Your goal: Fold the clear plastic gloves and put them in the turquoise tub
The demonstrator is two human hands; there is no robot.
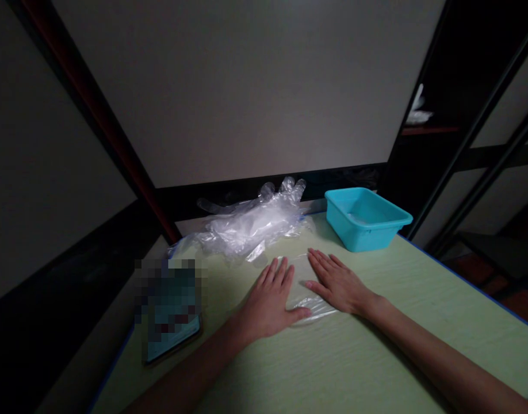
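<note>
A thin clear plastic sheet or glove [305, 287] lies flat on the pale green table [316, 368], its lower edge wrinkled and shiny. My left hand [270, 302] rests palm down on its left side, fingers spread and thumb pointing right. On its right side my right hand [336, 282] lies flat, palm down, with the thumb apart from the fingers. The hands do not touch each other. Just beyond them is a loose heap of clear plastic gloves [255, 224], some glove fingers sticking up at the back.
A turquoise plastic basin [365, 221] stands at the table's back right, with something pale inside. At the left edge lies a phone or tablet [173, 316], partly pixelated. A light panel [264, 92] rises behind the table. Dark shelving is at the right.
</note>
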